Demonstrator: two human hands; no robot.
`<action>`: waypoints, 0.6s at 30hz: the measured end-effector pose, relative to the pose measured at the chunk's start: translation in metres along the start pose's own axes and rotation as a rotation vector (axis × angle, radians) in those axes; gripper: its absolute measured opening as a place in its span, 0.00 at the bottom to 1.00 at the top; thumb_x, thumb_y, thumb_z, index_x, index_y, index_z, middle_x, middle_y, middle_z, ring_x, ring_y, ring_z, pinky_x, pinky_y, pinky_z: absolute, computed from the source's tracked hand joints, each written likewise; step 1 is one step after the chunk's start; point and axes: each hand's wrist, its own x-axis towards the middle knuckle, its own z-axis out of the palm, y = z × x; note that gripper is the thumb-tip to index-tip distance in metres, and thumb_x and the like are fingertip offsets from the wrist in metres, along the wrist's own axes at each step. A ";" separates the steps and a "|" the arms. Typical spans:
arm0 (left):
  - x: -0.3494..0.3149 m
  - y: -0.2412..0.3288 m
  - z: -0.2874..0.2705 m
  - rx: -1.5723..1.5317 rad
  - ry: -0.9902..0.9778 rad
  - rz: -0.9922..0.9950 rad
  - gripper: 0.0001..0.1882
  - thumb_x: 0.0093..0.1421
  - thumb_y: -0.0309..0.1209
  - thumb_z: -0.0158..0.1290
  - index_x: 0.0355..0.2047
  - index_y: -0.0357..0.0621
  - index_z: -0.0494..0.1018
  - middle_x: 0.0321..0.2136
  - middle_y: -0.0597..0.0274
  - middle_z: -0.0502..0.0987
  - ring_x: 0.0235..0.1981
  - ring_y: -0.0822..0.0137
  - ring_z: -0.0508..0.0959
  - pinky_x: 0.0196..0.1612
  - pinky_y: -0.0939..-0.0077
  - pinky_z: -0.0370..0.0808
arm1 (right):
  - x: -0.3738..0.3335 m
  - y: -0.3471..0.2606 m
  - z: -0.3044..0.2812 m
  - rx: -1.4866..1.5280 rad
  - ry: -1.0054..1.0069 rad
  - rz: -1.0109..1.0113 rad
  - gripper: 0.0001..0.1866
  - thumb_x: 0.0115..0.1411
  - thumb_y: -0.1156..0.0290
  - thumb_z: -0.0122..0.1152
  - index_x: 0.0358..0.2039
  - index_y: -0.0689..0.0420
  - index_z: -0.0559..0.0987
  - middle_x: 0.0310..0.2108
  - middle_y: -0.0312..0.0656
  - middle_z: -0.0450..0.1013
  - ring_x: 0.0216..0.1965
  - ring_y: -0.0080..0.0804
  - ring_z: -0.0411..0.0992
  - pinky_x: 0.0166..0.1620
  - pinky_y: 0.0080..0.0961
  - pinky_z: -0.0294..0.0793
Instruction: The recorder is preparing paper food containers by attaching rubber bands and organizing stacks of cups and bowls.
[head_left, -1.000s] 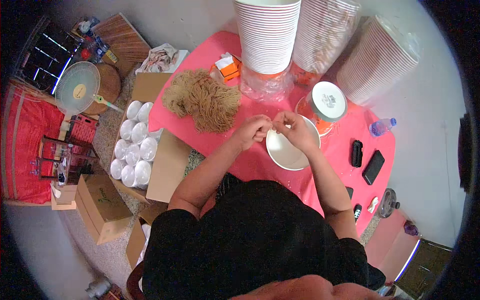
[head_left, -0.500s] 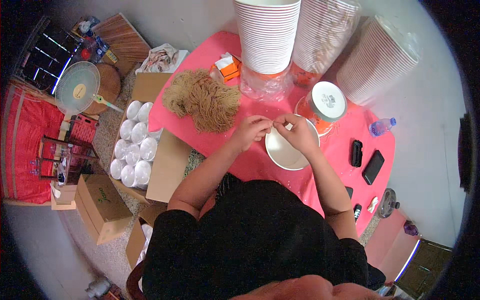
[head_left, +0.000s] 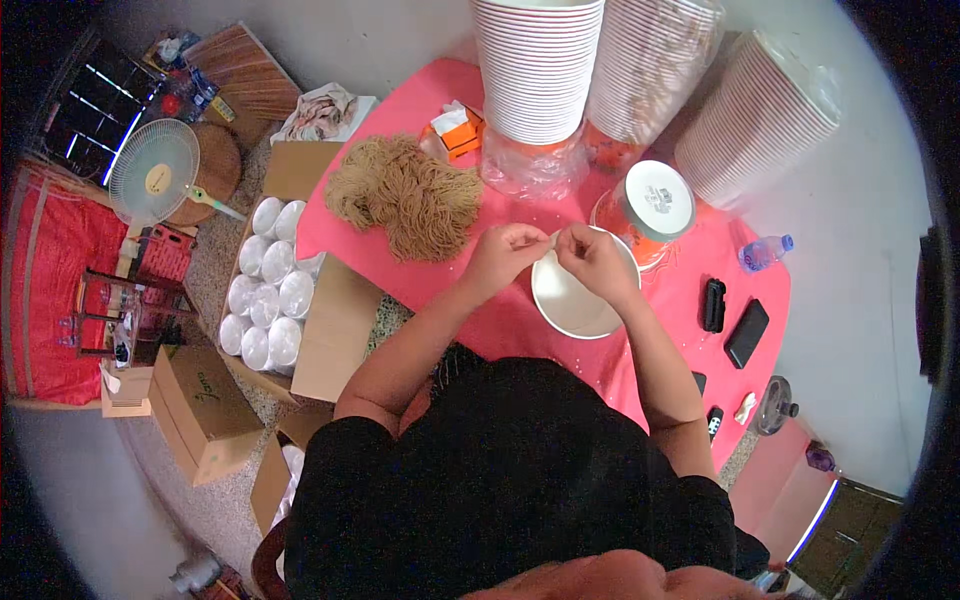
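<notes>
Over the rim of a white paper tub [head_left: 578,305], my left hand [head_left: 506,258] and my right hand [head_left: 594,262] meet, thumbs and fingers pinched together. Whatever sits between the fingertips is too small to make out. The tub stands upright on the pink-covered table [head_left: 505,335], and its visible inner floor looks bare. Left of my hands lies a heap of tan, string-like strands [head_left: 405,195]. Just beyond the tub, an orange tub with a white base [head_left: 658,200] is turned upside down.
Tall stacks of white tubs [head_left: 538,75] rise along the table's far side, partly in clear plastic. An orange tissue box [head_left: 458,132] is near them. At right are a small bottle [head_left: 765,253] and a black phone [head_left: 746,333]. An open carton [head_left: 335,325] of wrapped white cups stands left.
My right hand has turned slightly, its fingers curling in more over the tub. The fingertips of my left hand have shifted a little to the right. The tub has stayed in place.
</notes>
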 end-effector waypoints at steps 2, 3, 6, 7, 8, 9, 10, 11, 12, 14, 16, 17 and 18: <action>0.000 -0.002 -0.002 0.045 -0.003 0.014 0.05 0.55 0.23 0.53 0.32 0.36 0.74 0.29 0.65 0.77 0.30 0.78 0.75 0.35 0.84 0.71 | -0.002 -0.007 -0.003 -0.054 0.005 0.026 0.03 0.54 0.76 0.52 0.26 0.62 0.71 0.20 0.32 0.66 0.24 0.15 0.63 0.27 0.18 0.63; -0.001 -0.001 -0.004 0.062 0.006 0.008 0.05 0.55 0.24 0.53 0.32 0.36 0.75 0.29 0.66 0.77 0.30 0.78 0.75 0.35 0.84 0.71 | -0.003 -0.008 -0.004 -0.109 0.009 0.051 0.03 0.54 0.76 0.52 0.26 0.61 0.70 0.20 0.31 0.65 0.24 0.16 0.62 0.27 0.18 0.62; -0.003 0.000 -0.005 0.070 0.019 -0.002 0.06 0.55 0.26 0.54 0.31 0.36 0.75 0.26 0.66 0.77 0.29 0.79 0.74 0.33 0.83 0.71 | -0.004 0.003 -0.006 0.008 0.073 0.014 0.03 0.55 0.76 0.51 0.26 0.60 0.70 0.19 0.30 0.62 0.23 0.16 0.61 0.27 0.17 0.62; -0.004 0.001 -0.005 0.062 0.023 -0.003 0.07 0.54 0.28 0.54 0.30 0.36 0.75 0.24 0.66 0.76 0.28 0.80 0.73 0.31 0.83 0.70 | -0.005 0.004 -0.005 0.009 0.071 0.014 0.03 0.55 0.76 0.51 0.26 0.60 0.70 0.19 0.30 0.62 0.23 0.16 0.61 0.27 0.17 0.62; -0.004 -0.003 -0.006 0.062 0.025 -0.004 0.07 0.54 0.28 0.54 0.30 0.36 0.75 0.24 0.66 0.76 0.28 0.80 0.73 0.31 0.83 0.70 | -0.006 0.004 -0.004 0.074 0.121 0.005 0.02 0.54 0.76 0.52 0.26 0.60 0.70 0.18 0.33 0.63 0.21 0.18 0.61 0.25 0.19 0.61; -0.004 -0.005 -0.009 0.078 0.010 -0.013 0.07 0.54 0.28 0.54 0.31 0.36 0.75 0.24 0.66 0.76 0.26 0.79 0.73 0.30 0.83 0.69 | -0.006 0.003 -0.003 0.140 0.169 -0.005 0.02 0.53 0.76 0.53 0.26 0.59 0.70 0.18 0.36 0.63 0.20 0.21 0.60 0.24 0.21 0.61; -0.004 -0.008 -0.011 0.093 -0.004 -0.022 0.07 0.53 0.28 0.55 0.31 0.37 0.75 0.24 0.66 0.76 0.25 0.79 0.72 0.29 0.83 0.68 | -0.007 0.000 -0.003 0.140 0.165 -0.006 0.02 0.53 0.76 0.53 0.26 0.59 0.70 0.18 0.36 0.63 0.20 0.21 0.60 0.24 0.21 0.61; -0.003 -0.011 -0.014 0.093 0.001 -0.022 0.07 0.53 0.28 0.55 0.31 0.37 0.75 0.24 0.66 0.76 0.25 0.79 0.72 0.29 0.83 0.68 | -0.008 -0.003 -0.004 0.137 0.159 0.010 0.02 0.53 0.76 0.52 0.27 0.60 0.70 0.17 0.36 0.63 0.20 0.20 0.60 0.24 0.21 0.61; 0.000 -0.007 -0.013 0.211 0.027 0.134 0.07 0.53 0.28 0.55 0.31 0.38 0.75 0.24 0.65 0.75 0.23 0.77 0.71 0.28 0.83 0.68 | -0.009 -0.005 -0.006 0.133 0.160 0.031 0.02 0.54 0.75 0.52 0.27 0.60 0.70 0.17 0.36 0.63 0.19 0.20 0.60 0.23 0.20 0.60; 0.001 0.000 -0.008 0.325 0.051 0.291 0.07 0.52 0.28 0.55 0.31 0.38 0.75 0.24 0.64 0.75 0.22 0.76 0.71 0.27 0.82 0.68 | -0.008 0.016 -0.004 0.094 0.150 0.008 0.03 0.54 0.75 0.52 0.27 0.60 0.70 0.17 0.36 0.62 0.19 0.19 0.60 0.23 0.20 0.60; -0.001 0.022 0.004 0.304 0.153 0.309 0.07 0.50 0.27 0.55 0.31 0.39 0.75 0.25 0.63 0.74 0.22 0.72 0.71 0.26 0.80 0.68 | -0.008 0.018 -0.004 0.057 0.136 -0.017 0.03 0.55 0.74 0.53 0.28 0.60 0.70 0.17 0.36 0.62 0.19 0.19 0.59 0.22 0.20 0.60; -0.002 0.024 0.008 0.304 0.156 0.308 0.07 0.50 0.27 0.55 0.31 0.39 0.75 0.25 0.63 0.74 0.22 0.72 0.71 0.26 0.80 0.68 | -0.009 0.010 -0.005 0.034 0.116 -0.007 0.03 0.55 0.74 0.52 0.28 0.60 0.70 0.16 0.36 0.62 0.18 0.19 0.59 0.22 0.21 0.60; -0.002 0.026 0.012 0.356 0.112 0.298 0.07 0.50 0.27 0.56 0.31 0.40 0.75 0.25 0.63 0.74 0.21 0.72 0.71 0.25 0.79 0.68 | -0.010 0.002 -0.006 0.009 0.097 0.002 0.04 0.55 0.74 0.52 0.29 0.60 0.70 0.16 0.36 0.61 0.18 0.19 0.59 0.22 0.21 0.60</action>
